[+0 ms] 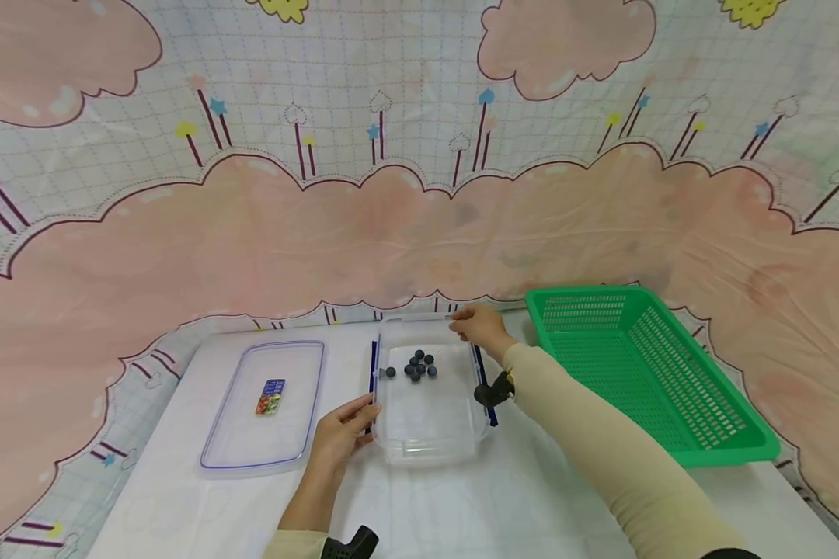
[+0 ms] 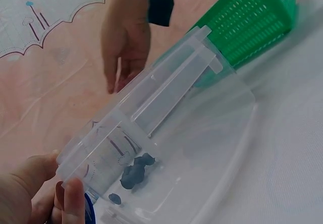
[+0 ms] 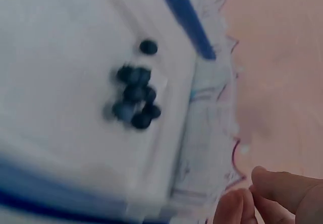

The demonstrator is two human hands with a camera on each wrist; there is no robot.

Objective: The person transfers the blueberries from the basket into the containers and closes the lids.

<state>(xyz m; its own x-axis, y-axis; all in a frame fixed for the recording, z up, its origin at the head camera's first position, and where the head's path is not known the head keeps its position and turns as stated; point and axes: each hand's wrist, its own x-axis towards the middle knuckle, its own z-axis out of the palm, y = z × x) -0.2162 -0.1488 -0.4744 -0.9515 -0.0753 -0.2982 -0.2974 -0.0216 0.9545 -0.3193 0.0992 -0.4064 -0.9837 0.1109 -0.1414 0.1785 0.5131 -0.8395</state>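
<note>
A clear plastic food box (image 1: 429, 423) with blue side latches (image 1: 487, 380) sits open-topped on the table, a cluster of dark blueberries (image 1: 419, 366) on its bottom. One blueberry (image 1: 391, 372) lies apart near the left wall. My left hand (image 1: 342, 435) grips the box's left side, thumb and fingers (image 2: 73, 204) at the rim. Over the far right corner is my right hand (image 1: 484, 329), its fingers (image 3: 229, 206) loosely bent beside the thumb. Nothing shows between them in the right wrist view. In the left wrist view this hand (image 2: 126, 45) hangs beyond the box wall.
A clear lid (image 1: 238, 439) with a blue seal and a colourful label (image 1: 270, 397) lies left of the box. To the right stands a green plastic basket (image 1: 608, 349). A printed cloth (image 1: 419, 241) hangs behind the white table (image 1: 545, 497).
</note>
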